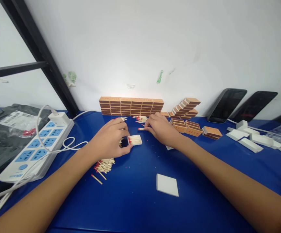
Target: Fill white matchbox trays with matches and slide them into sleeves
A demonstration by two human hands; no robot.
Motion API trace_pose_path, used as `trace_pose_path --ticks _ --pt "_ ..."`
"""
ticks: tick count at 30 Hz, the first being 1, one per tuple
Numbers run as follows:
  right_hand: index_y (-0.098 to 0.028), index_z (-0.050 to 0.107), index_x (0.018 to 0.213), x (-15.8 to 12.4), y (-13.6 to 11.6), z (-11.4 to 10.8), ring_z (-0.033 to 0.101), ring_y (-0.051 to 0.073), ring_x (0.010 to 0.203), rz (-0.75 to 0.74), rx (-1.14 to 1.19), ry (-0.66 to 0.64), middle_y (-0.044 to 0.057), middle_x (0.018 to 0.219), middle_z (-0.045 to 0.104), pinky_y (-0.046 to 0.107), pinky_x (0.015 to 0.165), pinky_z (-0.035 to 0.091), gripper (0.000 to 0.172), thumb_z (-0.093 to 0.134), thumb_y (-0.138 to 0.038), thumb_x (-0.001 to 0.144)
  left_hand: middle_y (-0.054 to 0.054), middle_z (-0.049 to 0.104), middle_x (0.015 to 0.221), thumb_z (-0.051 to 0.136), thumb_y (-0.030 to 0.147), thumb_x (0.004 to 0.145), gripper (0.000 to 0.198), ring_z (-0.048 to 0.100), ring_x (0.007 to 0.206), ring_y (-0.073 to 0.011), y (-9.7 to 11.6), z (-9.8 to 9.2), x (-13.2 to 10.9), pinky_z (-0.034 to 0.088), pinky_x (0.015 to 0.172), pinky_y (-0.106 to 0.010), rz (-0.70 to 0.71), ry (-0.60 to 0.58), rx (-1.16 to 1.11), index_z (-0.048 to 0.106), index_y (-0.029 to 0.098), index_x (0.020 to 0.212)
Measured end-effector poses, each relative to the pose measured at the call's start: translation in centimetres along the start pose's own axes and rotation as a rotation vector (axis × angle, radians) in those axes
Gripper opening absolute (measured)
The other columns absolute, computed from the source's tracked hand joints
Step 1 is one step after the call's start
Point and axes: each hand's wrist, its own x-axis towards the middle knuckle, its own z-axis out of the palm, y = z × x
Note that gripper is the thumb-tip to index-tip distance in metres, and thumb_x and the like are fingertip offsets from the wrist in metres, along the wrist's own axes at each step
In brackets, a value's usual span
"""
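My left hand [113,138] grips the end of a small white matchbox tray [140,139], its thumb on the near side. Red-tipped matches [135,140] lie side by side in this tray. Just to the right, my right hand [160,127] pinches a match [141,129] with a red head pointing left. Below my left hand is a loose heap of matches [106,165], partly hidden by it. Another small pile of matches [141,119] sits beyond the tray, near the wall of boxes.
Stacked matchboxes [131,106] stand against the wall, with more boxes [186,108] on the right. A white piece [167,184] lies in front. A power strip [37,149] with cables is at left; two phones [226,105] and white trays [251,145] are at right.
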Motion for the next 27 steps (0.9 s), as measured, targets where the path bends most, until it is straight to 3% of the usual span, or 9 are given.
trace_pose_path --ticks 7,13,27 --pt "-0.019 0.071 0.097 0.0 -1.5 -1.4 0.051 0.030 0.105 -0.040 0.052 0.070 0.013 0.104 0.068 0.044 0.093 0.042 0.015 0.061 -0.025 0.107 -0.009 0.073 0.100 0.076 0.038 0.090 0.022 0.063 0.102 -0.0280 -0.1 0.0 0.0 0.056 0.094 -0.046 -0.011 0.030 0.008 0.079 0.017 0.095" --pt "-0.020 0.068 0.097 -0.2 -3.1 -2.0 0.052 0.029 0.106 -0.085 0.072 0.036 0.012 0.104 0.067 0.041 0.092 0.043 0.016 0.060 -0.026 0.108 -0.011 0.072 0.108 0.076 0.039 0.091 0.022 0.062 0.107 -0.0290 -0.2 0.0 0.0 0.055 0.097 -0.048 -0.015 0.063 0.019 0.079 0.018 0.096" --pt "-0.020 0.070 0.101 -0.4 -3.5 -2.0 0.052 0.031 0.116 -0.148 0.111 0.000 0.013 0.116 0.067 0.045 0.100 0.046 0.012 0.061 -0.023 0.107 -0.013 0.073 0.128 0.074 0.039 0.093 0.022 0.060 0.125 -0.0333 -0.3 0.2 -0.1 0.054 0.105 -0.053 -0.001 0.104 0.037 0.080 0.019 0.096"
